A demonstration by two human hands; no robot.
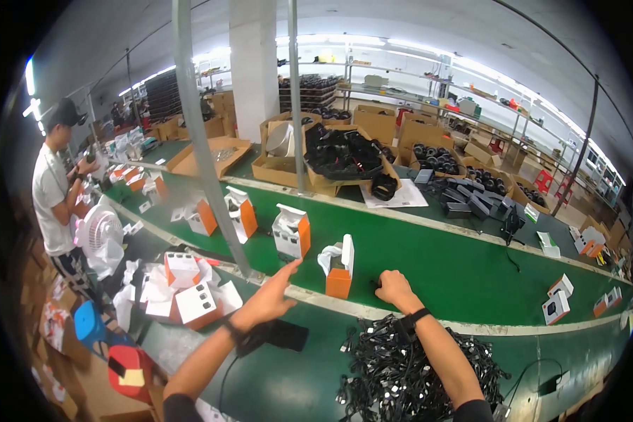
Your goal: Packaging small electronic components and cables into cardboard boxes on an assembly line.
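Note:
My left hand is stretched out over the near edge of the green conveyor belt, fingers extended and nothing in them. Its fingertips are close to an orange-and-white box with a raised lid. To the right, an open orange-and-white box stands on the belt, white wrapping showing at its top. My right hand is beside that box, apart from it, with its fingers curled in. A small dark bit shows at those fingers, too little to name. Under my right forearm lies a heap of black cables.
A flat black device rests near my left wrist. White-and-orange cartons crowd the left bench, and a metal post rises behind them. More boxes sit at the belt's right. A person in white stands at far left.

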